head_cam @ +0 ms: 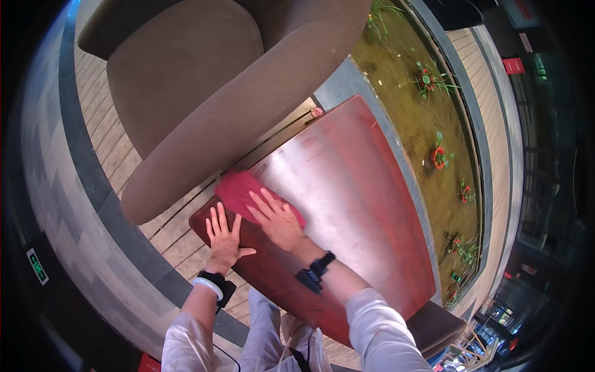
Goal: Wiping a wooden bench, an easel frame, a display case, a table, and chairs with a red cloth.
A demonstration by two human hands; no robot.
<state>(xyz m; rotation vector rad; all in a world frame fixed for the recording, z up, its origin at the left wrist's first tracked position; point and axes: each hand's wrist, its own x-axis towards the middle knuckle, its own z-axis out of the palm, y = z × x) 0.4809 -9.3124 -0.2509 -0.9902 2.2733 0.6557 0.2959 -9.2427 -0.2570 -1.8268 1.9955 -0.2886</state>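
A reddish wooden table [353,200] with a glossy top stands before me. My right hand [278,221] lies flat on a dark pink cloth [237,188] with its fingers spread, pressing it to the tabletop near the far left edge. Part of the cloth reaches the table's edge beside the armchair. My left hand [225,239] rests at the table's left corner, fingers spread, holding nothing. Its fingertips are close to the cloth. Each wrist wears a black band with a dark device, and the left one also has a white bangle.
A brown upholstered armchair [223,107] stands close along the table's far left side. Right of the table, a stone ledge [409,176] borders a shallow pond [404,93] with potted plants. Another brown seat [437,325] is at the table's lower right. Wooden decking lies below.
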